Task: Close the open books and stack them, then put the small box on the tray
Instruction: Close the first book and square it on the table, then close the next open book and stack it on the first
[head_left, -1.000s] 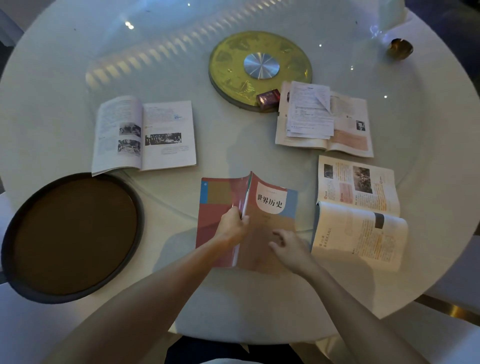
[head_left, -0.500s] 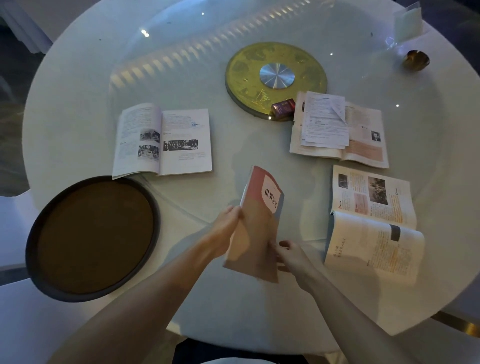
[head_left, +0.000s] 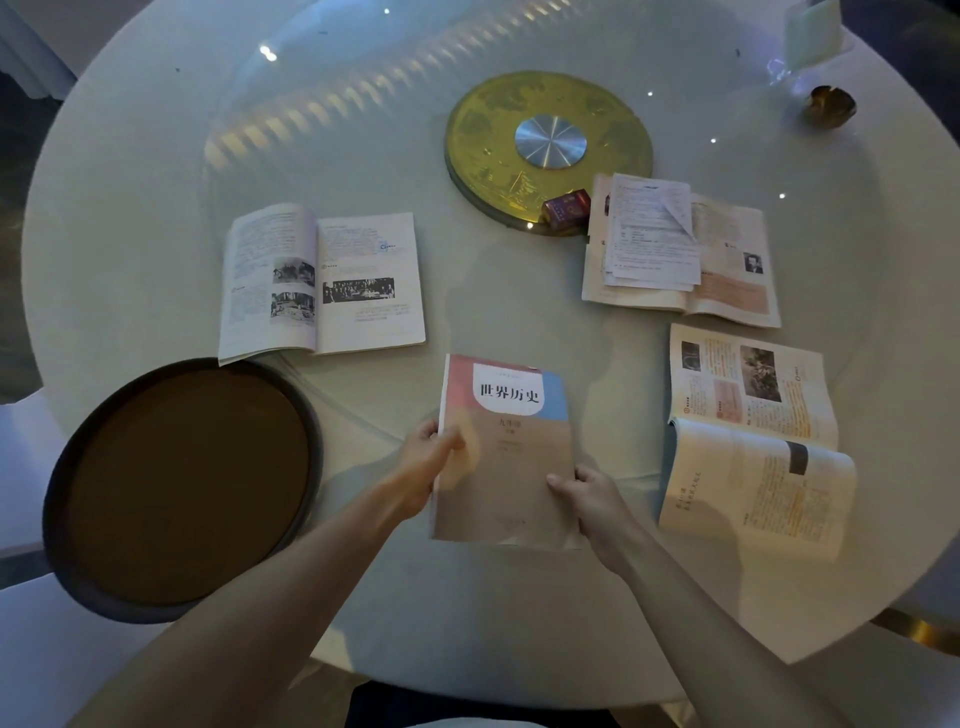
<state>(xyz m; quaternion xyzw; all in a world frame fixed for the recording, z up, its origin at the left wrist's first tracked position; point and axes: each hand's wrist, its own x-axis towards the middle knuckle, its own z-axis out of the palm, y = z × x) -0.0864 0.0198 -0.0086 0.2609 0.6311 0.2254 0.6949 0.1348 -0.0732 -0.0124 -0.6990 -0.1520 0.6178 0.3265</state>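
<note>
Desk (head_left: 156, 156): round, white. Tray (head_left: 67, 488): lower left, bare. Three open books (head_left: 322, 280): centre left, right. Closed book (head_left: 506, 457): lower centre; looks a light, bendy paperback, best held by its edges. Left hand (head_left: 431, 457) pinches its left edge; right hand (head_left: 592, 493) clasps its lower right. Box (head_left: 566, 208): upper right, small, likely light.

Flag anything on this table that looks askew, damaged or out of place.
Loose sheets lie crooked on the far-right open book, one corner folded over. The near-right open book has pages bowed up. The small box sits tilted on the gold disc's rim.
</note>
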